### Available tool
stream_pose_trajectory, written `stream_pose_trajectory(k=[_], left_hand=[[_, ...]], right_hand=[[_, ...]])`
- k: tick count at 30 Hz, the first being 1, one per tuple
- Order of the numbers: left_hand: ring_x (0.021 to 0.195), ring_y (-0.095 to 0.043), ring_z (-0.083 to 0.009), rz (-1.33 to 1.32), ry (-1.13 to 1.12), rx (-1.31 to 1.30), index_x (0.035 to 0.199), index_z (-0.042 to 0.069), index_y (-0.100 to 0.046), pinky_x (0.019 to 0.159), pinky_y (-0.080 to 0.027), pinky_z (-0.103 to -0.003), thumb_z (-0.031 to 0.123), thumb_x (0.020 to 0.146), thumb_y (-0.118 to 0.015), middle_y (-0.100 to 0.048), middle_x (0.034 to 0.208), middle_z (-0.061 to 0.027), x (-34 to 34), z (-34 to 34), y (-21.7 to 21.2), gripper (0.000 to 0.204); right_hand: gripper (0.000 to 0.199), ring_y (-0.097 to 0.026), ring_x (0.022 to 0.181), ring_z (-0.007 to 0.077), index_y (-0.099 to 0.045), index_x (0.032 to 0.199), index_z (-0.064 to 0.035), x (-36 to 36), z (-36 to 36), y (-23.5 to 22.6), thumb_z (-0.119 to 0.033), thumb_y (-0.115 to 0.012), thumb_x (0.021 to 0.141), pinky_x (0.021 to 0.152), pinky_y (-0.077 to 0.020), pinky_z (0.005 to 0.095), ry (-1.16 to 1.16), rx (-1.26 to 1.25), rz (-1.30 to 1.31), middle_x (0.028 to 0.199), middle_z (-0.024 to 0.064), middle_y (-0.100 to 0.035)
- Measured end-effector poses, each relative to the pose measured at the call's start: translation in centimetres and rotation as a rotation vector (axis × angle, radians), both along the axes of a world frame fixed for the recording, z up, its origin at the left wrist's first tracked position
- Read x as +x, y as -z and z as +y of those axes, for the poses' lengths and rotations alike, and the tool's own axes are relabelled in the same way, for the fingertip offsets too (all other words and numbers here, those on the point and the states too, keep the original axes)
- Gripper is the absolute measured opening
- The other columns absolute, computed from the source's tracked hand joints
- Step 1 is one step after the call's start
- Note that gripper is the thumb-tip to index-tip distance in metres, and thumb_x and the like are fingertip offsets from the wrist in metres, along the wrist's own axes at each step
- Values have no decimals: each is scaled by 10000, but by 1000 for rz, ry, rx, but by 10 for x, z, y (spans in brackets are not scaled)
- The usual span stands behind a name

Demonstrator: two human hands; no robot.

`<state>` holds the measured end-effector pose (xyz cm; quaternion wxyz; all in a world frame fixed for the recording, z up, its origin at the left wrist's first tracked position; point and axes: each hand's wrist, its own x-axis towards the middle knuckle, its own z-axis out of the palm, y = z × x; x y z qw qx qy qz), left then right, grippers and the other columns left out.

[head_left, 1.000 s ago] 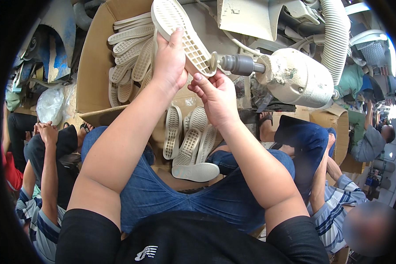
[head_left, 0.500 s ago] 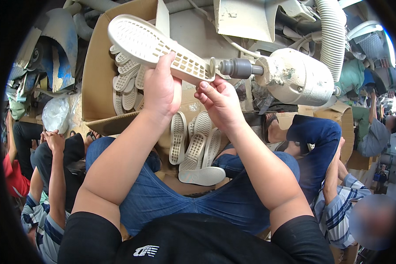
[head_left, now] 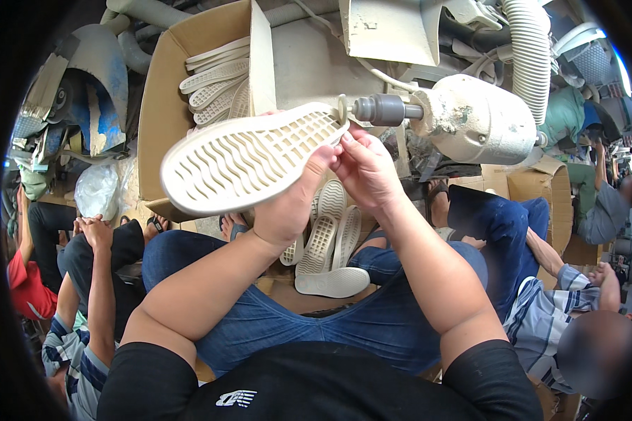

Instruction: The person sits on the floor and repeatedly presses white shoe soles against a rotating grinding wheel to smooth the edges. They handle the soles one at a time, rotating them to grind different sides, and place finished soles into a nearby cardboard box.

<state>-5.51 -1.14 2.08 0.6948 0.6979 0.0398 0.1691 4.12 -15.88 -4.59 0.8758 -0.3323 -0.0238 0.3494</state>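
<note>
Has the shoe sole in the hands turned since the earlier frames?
Yes. The shoe sole swung from upright to lying leftward across the cardboard box, one end staying at the grinder spindle.

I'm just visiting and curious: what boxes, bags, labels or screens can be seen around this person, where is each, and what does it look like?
Cardboard box: upper left, behind the shoe sole held in both hands; brown, open, stacked with pale soles.
Plastic bag: left of that box; clear, crumpled, roundish.
Second cardboard box: right, below the grinding motor; brown, flaps open.
Shirt logo: bottom centre; small white mark on black.
No screens or signs show.
</note>
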Motion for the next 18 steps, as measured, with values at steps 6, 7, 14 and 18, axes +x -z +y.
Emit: stream_pose_trajectory(k=[6,7,14,18], left_hand=[[1157,-695,-184,-187,-65,518,1391,9,-593,1112,-494,-361,173,953,-861,-738,1241,-83,-3,-2,10,538],[1184,-675,-186,-240,-114,550,1407,5,-562,1130,-482,-375,208,914,-907,-723,1255,-87,-1,-3,15,635],[1268,-577,-252,-155,-239,487,1529,-27,-341,1112,-486,-367,272,753,-1049,-521,1378,-142,-8,-12,60,1093],[1402,-501,-344,-131,-147,723,1570,9,-383,1195,-432,-439,178,755,-974,-470,1472,-208,-36,-16,66,1022]], right_hand=[[280,-705,960,157,-637,1287,28,1,4,-5,-208,-599,1140,914,-605,327,-29,4,30,1058,80,-713],[290,-724,986,172,-633,1304,35,1,4,-7,-203,-583,1145,926,-612,337,-5,-69,60,1095,96,-727],[384,-767,1038,224,-555,1395,81,-11,7,-13,-218,-507,1159,916,-645,346,-121,-92,300,1224,157,-737],[381,-772,1016,288,-566,1317,101,-22,-15,-14,-222,-587,1116,838,-671,410,-193,-185,569,1225,200,-721]])
